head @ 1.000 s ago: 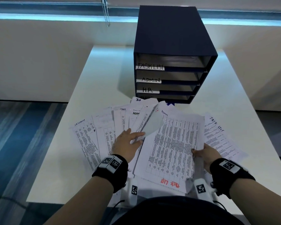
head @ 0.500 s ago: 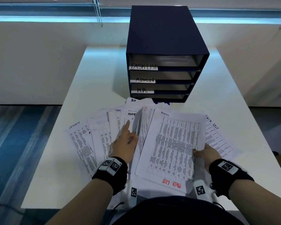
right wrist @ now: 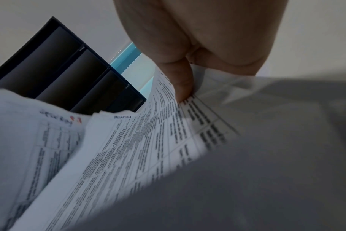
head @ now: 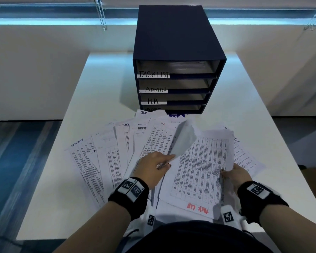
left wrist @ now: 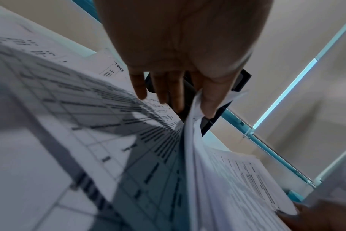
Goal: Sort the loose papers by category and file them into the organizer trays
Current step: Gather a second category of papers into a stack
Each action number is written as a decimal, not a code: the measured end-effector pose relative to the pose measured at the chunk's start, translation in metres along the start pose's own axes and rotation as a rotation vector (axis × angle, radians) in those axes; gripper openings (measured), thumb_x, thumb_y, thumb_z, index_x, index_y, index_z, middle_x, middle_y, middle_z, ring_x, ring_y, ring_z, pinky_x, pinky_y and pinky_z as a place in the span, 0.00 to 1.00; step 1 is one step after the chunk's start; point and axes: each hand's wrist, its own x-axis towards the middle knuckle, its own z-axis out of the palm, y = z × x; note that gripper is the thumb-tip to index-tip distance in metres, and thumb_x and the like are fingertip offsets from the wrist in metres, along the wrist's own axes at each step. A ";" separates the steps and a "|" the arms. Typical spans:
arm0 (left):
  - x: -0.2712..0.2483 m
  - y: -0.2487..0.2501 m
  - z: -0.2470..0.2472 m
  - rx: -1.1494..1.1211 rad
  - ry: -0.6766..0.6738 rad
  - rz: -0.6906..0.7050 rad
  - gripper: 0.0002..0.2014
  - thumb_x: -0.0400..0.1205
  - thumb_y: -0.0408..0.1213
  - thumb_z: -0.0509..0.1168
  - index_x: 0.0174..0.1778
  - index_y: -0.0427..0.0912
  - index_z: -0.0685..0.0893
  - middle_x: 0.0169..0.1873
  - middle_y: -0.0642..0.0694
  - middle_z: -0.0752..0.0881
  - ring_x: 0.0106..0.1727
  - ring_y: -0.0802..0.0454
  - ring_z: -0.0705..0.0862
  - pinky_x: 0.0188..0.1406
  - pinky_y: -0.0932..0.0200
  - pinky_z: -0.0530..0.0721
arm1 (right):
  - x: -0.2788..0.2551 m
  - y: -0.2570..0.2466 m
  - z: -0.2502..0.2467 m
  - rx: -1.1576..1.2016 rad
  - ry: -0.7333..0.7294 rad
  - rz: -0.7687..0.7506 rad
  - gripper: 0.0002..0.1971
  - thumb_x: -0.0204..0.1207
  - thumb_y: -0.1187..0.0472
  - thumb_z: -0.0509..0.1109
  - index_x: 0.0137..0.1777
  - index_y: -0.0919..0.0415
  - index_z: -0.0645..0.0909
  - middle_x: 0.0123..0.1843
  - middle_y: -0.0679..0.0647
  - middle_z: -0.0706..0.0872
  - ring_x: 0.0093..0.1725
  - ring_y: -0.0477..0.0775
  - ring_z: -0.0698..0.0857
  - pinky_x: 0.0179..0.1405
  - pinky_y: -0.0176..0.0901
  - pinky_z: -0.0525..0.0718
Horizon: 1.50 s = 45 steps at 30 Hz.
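Note:
Loose printed papers (head: 106, 157) lie fanned out on the white table (head: 102, 84). My left hand (head: 154, 166) pinches the near edge of one sheet (head: 183, 140), which curls up off the fan; the left wrist view shows this sheet (left wrist: 193, 109) between thumb and fingers. My right hand (head: 233, 175) grips the right edge of a stack (head: 199, 170) marked with red lettering at its near end, with the thumb (right wrist: 183, 84) on top. The dark blue organizer (head: 177, 39) stands behind the papers, with trays labelled TASK LIST (head: 153, 74), ADMIN (head: 155, 89) and H.R. (head: 153, 101); papers hide the lowest label.
More sheets (head: 244, 156) lie under and to the right of the stack. The table's near edge is at my body, and blue striped carpet (head: 16, 161) lies to the left. A low wall (head: 44, 79) and a window ledge run behind the table.
My left hand, lying straight-fingered among the papers half a second ago, now pinches one sheet and has lifted it so that it curls upward. The right hand keeps its hold on the stack.

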 end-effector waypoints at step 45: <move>0.004 0.005 -0.030 -0.280 0.242 -0.356 0.07 0.81 0.31 0.61 0.46 0.46 0.84 0.32 0.48 0.84 0.31 0.53 0.80 0.24 0.73 0.74 | -0.036 -0.022 -0.003 -0.208 -0.031 -0.090 0.16 0.76 0.64 0.70 0.64 0.62 0.80 0.50 0.58 0.85 0.47 0.56 0.81 0.50 0.43 0.76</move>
